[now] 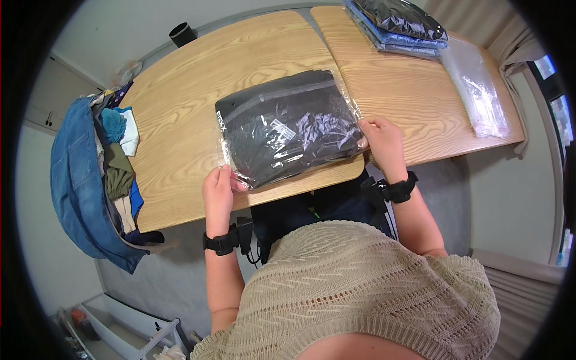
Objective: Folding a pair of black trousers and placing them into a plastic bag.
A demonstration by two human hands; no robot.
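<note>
A folded dark garment in a clear plastic bag (273, 129) lies at the front of the wooden table (180, 78), its near edge close to the table's edge. My left hand (220, 189) pinches the bag's near left corner between thumb and fingers. At the bag's right side, my right hand (383, 143) grips the plastic edge. The film is glossy and wrinkled, with bright reflections on the right half. A small white label shows near the middle of the garment.
Folded clothes in clear bags (396, 27) are stacked at the far right. Flat clear plastic bags (477, 90) lie beside them. Mixed clothes, with blue denim (81, 174) outermost, are heaped at the left edge. A black cylindrical container (182, 35) stands beyond the table. A seam divides the tabletops.
</note>
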